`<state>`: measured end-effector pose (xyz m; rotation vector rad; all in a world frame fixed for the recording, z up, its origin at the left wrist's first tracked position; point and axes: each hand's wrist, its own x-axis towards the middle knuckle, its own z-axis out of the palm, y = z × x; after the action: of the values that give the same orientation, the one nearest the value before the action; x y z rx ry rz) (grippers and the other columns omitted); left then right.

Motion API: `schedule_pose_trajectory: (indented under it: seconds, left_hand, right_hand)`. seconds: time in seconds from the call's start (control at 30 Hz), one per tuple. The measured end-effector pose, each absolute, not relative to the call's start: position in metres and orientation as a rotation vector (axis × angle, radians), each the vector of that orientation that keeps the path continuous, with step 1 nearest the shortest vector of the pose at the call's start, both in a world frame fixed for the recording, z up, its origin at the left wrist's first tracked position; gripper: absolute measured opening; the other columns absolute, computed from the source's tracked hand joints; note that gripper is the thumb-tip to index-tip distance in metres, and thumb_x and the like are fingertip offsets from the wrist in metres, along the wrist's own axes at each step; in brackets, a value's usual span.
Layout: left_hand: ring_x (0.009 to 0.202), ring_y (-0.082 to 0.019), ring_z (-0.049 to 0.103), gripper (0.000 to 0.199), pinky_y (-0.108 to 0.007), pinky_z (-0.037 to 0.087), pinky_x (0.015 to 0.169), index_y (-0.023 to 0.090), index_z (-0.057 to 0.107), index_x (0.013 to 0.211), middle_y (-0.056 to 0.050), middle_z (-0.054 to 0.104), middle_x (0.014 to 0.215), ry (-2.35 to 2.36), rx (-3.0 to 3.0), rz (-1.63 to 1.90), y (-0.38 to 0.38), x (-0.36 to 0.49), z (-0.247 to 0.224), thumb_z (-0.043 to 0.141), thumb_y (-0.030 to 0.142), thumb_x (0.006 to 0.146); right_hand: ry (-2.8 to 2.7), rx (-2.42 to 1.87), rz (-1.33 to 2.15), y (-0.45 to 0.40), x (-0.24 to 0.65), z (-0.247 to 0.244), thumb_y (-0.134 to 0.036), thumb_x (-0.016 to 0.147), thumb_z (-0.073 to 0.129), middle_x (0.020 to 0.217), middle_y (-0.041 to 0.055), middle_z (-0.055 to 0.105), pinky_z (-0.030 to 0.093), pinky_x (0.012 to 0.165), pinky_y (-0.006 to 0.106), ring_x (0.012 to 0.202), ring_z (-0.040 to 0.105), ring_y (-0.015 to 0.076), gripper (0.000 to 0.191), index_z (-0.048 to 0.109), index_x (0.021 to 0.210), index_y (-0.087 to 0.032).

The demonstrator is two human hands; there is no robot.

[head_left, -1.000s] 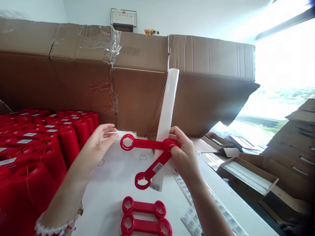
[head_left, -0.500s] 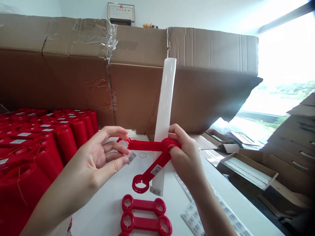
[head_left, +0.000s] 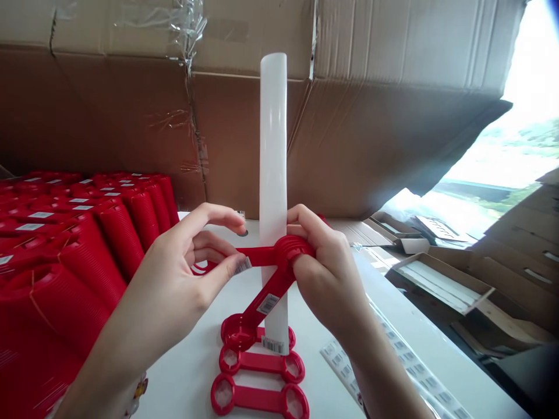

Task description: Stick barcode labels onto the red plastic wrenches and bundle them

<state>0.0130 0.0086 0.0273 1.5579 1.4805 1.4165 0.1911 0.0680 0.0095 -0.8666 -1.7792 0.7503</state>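
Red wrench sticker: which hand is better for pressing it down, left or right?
Left, I think. The left hand has its thumb right at the barcode sticker on the red plastic wrench, while the right hand is wrapped around the wrench's ring end, holding it.

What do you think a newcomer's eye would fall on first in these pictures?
The tall white tube stands out first, upright at the centre behind two red plastic double-ended wrenches, which the right hand pinches. The left hand has its thumb on a barcode label. Ribbed red plastic stacks fill the left side, and large brown cardboard cartons fill the background.
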Motion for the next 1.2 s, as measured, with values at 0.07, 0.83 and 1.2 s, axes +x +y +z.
schedule_pose_trajectory:
  seconds: [0.07, 0.83, 1.2]
  left_hand:
    - [0.096, -0.023, 0.073, 0.026, -0.028, 0.061, 0.072, 0.036, 0.067, 0.105, 0.004, 0.073, 0.111, 1.491, 1.560, 1.423, 0.0083, 0.0132, 0.0275, 0.078, 0.030, 0.081]
    - [0.094, -0.021, 0.073, 0.026, -0.027, 0.059, 0.065, 0.041, 0.064, 0.108, 0.006, 0.073, 0.110, 1.577, 1.712, 1.390, 0.0047, 0.0143, 0.0293, 0.074, 0.032, 0.087]
    - [0.090, -0.019, 0.073, 0.026, -0.025, 0.059, 0.063, 0.040, 0.063, 0.111, 0.006, 0.073, 0.112, 1.547, 1.743, 1.362, 0.0062, 0.0132, 0.0269, 0.071, 0.028, 0.088]
  right_hand:
    - [-1.792, -0.870, 0.742, 0.0678, 0.1906, 0.0090, 0.000, 0.073, 0.040, 0.061, -0.0057, 0.060, 0.031, 0.043, 0.023, 0.053, 0.046, 0.0128, 0.028, 0.051, 0.080, -0.025]
    - [-1.748, -0.828, 1.020, 0.0690, 0.1888, 0.0103, -0.004, 0.076, 0.038, 0.065, -0.0054, 0.054, 0.032, 0.048, 0.023, 0.057, 0.044, 0.0117, 0.022, 0.051, 0.080, -0.023]
    - [-1.777, -0.805, 1.035, 0.0701, 0.1886, 0.0095, -0.003, 0.078, 0.037, 0.068, -0.0050, 0.056, 0.033, 0.049, 0.023, 0.060, 0.045, 0.0118, 0.026, 0.053, 0.082, -0.023]
